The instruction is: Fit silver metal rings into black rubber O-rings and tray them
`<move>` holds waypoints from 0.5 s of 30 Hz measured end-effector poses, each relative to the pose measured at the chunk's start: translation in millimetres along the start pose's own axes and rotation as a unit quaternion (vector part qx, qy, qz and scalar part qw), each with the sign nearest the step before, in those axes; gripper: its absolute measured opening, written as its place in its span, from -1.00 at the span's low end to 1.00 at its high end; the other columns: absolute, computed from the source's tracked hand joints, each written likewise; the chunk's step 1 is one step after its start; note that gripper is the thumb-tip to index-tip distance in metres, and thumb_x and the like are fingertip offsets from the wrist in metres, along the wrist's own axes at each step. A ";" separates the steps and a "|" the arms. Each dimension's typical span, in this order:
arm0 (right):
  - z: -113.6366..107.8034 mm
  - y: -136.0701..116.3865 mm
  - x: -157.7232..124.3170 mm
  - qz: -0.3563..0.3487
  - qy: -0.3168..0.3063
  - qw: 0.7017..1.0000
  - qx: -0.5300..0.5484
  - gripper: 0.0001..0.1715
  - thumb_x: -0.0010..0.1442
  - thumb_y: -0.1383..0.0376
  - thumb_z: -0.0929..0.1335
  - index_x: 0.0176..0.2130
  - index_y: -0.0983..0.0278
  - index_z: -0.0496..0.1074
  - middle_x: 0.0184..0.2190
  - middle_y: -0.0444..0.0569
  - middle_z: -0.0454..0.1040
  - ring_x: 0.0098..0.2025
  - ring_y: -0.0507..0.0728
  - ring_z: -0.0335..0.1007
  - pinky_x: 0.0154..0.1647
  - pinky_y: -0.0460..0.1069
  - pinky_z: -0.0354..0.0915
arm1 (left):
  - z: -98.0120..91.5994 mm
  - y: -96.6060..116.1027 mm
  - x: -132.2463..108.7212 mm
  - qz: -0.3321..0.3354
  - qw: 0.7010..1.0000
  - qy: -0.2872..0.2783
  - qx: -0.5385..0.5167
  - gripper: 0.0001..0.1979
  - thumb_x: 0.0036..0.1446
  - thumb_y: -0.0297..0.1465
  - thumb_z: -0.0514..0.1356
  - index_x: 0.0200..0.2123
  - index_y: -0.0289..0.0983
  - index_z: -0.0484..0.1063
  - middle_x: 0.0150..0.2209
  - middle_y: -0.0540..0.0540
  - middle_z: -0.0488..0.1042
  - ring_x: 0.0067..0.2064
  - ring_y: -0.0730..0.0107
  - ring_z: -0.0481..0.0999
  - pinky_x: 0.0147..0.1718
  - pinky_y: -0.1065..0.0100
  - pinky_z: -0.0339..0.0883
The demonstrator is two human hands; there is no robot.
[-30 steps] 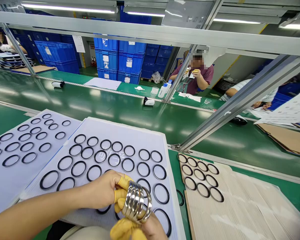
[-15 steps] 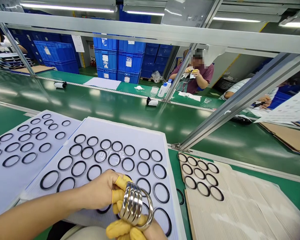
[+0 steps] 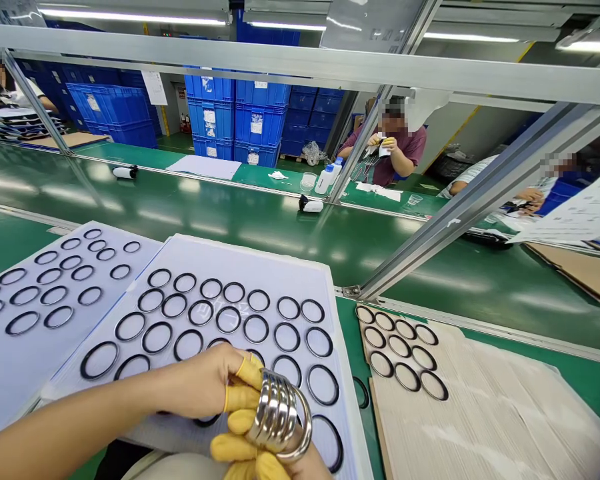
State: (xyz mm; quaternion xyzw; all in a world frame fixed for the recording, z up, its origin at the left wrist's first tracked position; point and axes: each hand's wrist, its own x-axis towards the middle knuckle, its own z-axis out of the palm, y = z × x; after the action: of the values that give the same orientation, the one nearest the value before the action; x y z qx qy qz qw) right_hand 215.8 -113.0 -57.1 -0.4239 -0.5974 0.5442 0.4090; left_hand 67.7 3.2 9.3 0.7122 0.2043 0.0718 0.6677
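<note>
A small stack of shiny metal rings is held up in front of me, the outermost ring tilted away from the others. My left hand, with yellow finger covers, comes in from the left and has its fingers closed on the near side of the stack. From below, my right hand, also in yellow finger covers, is bent around the rings; part of it is hidden behind them. Under both hands lies a white sheet bearing rows of dark-edged rings.
A second white sheet with rings is at the left. Brown board at the right carries several rings. A metal frame post slants up beside the green conveyor. Co-workers sit across it.
The ring stack has shifted slightly right and turned a little in my hands. The white-and-black items on the conveyor have moved slightly right.
</note>
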 end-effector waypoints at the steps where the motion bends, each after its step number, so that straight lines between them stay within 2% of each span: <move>1: -1.9 -3.3 -0.7 -0.008 -0.019 1.000 -0.006 -0.28 0.20 -0.24 0.19 0.06 0.11 0.51 -0.26 0.01 0.66 -0.17 0.25 0.61 -0.16 0.08 0.49 | -5.7 5.4 -2.9 0.019 0.997 -0.020 0.068 -0.82 0.17 -0.41 0.16 -0.47 -0.30 0.46 -0.44 0.00 0.38 -0.35 0.47 0.36 -0.31 0.48 0.26; 3: -6.5 -8.5 -3.3 -0.018 -0.059 0.997 -0.050 -0.41 0.25 -0.13 0.22 0.07 0.08 0.50 -0.13 0.04 0.63 -0.07 0.27 0.57 -0.08 0.09 0.46 | -17.2 15.0 -8.8 0.014 0.983 -0.061 0.171 -0.82 0.18 -0.48 0.12 -0.46 -0.28 0.46 -0.49 0.04 0.35 -0.42 0.51 0.34 -0.37 0.52 0.23; 5: -11.6 -7.1 -7.5 -0.001 -0.045 0.989 -0.143 -0.51 0.28 0.01 0.26 0.12 0.05 0.45 0.00 0.07 0.57 0.02 0.31 0.51 0.01 0.12 0.43 | -25.4 19.6 -12.5 -0.020 0.974 -0.119 0.194 -0.86 0.14 -0.51 0.13 -0.40 -0.26 0.48 -0.56 0.08 0.33 -0.53 0.55 0.29 -0.49 0.54 0.20; 8: -18.2 10.5 -13.1 0.030 0.015 0.969 -0.244 -0.37 0.21 0.15 0.35 0.25 0.08 0.30 0.12 0.10 0.48 0.13 0.37 0.41 0.14 0.21 0.33 | -26.2 13.5 -12.1 -0.087 0.971 -0.206 0.089 -0.80 0.09 -0.45 0.19 -0.19 -0.26 0.51 -0.62 0.10 0.34 -0.64 0.54 0.28 -0.63 0.54 0.21; 11: -20.3 31.5 -11.9 -0.030 0.018 0.971 -0.235 -0.15 0.01 0.05 0.49 0.24 0.10 0.30 0.20 0.03 0.41 0.21 0.40 0.32 0.24 0.21 0.23 | -16.3 -2.7 -8.6 -0.135 0.961 -0.236 -0.052 -0.61 0.02 -0.23 0.32 -0.10 -0.31 0.50 -0.66 0.11 0.32 -0.74 0.53 0.21 -0.75 0.51 0.19; 13: -20.0 38.3 -7.4 -0.047 0.040 0.972 -0.229 -0.11 -0.09 -0.01 0.54 0.20 0.07 0.36 0.18 -0.02 0.43 0.21 0.39 0.33 0.19 0.18 0.30 | -9.3 -13.4 -7.4 -0.107 0.959 -0.240 -0.103 -0.47 0.00 -0.05 0.33 -0.08 -0.33 0.50 -0.65 0.08 0.35 -0.74 0.56 0.19 -0.76 0.52 0.14; 15: -20.0 38.2 -1.9 -0.049 0.061 0.971 -0.225 -0.12 -0.12 -0.06 0.54 0.17 0.03 0.39 0.12 -0.05 0.49 0.17 0.35 0.38 0.07 0.15 0.42 | -4.7 -21.2 -7.2 -0.046 0.963 -0.236 -0.122 -0.31 0.02 0.12 0.21 -0.01 -0.33 0.47 -0.58 0.01 0.41 -0.71 0.58 0.21 -0.71 0.54 0.11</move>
State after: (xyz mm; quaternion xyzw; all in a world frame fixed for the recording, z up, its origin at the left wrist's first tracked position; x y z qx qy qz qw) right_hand 237.7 -106.9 -93.8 -0.5076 -0.6983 0.3489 0.3647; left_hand 55.3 5.3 -9.7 0.6122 0.0635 -0.1046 0.7812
